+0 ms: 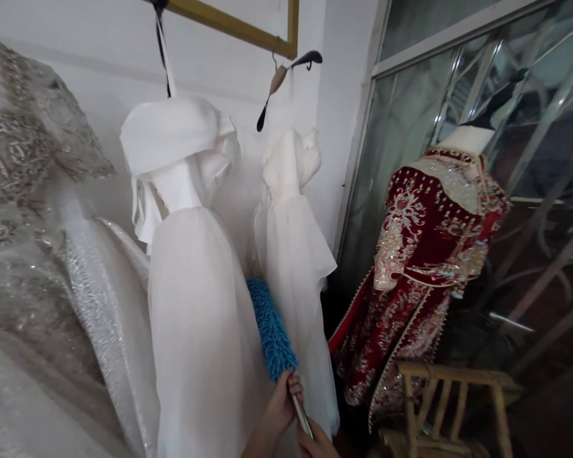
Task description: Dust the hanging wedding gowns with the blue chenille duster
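Note:
A blue fluffy duster points up and to the left between two hanging white dresses. My left hand is closed round its handle just below the blue fibres. Lower down, at the bottom edge of the view, my right hand grips the metal handle. The larger white dress hangs left of the duster, and the slimmer white dress hangs behind and to its right.
Silvery beaded gowns fill the left side. A red embroidered robe stands on a mannequin at the right, before a glass door with metal bars. A wooden chair is at the lower right. A yellow frame hangs above.

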The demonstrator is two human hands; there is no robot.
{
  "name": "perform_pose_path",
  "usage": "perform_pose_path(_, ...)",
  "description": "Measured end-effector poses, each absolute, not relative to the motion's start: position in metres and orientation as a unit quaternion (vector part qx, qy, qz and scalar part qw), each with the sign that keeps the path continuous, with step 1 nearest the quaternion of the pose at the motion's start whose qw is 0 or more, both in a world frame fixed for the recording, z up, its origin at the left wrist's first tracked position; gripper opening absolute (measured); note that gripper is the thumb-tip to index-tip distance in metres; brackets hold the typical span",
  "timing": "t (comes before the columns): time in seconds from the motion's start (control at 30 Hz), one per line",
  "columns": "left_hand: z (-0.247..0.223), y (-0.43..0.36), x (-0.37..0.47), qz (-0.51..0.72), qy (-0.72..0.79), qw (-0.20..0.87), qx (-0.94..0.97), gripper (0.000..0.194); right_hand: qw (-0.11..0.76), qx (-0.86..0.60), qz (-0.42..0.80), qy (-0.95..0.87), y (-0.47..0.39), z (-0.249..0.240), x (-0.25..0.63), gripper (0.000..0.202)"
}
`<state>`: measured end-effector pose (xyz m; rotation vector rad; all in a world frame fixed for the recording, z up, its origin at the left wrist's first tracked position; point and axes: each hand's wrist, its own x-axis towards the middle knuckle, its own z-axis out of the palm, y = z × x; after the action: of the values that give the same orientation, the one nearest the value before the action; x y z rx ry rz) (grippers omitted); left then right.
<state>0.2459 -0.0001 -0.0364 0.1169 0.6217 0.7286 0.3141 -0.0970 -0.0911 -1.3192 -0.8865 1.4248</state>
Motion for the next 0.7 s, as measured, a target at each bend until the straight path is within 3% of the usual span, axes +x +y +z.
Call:
perform_pose_path(0.17,0.009,0.008,0.248,0.341,0.265,0.897,0.097,0.024,0.506,-0.538,0.578,-0.347,-0.093,-0.058,0.312,0.062)
perform_pose_path(0.47,0.111,0.031,0.264,0.335,0.179,0.901,0.209,0.025,0.534,-0.475,0.576,-0.396,-0.063,0.036,0.339,0.049)
perform_pose_path(0.7,0.153,0.053,0.302,0.38,0.126,0.882,0.249,0.023,0.534,-0.412,0.607,-0.42,-0.038,0.093,0.383,0.047)
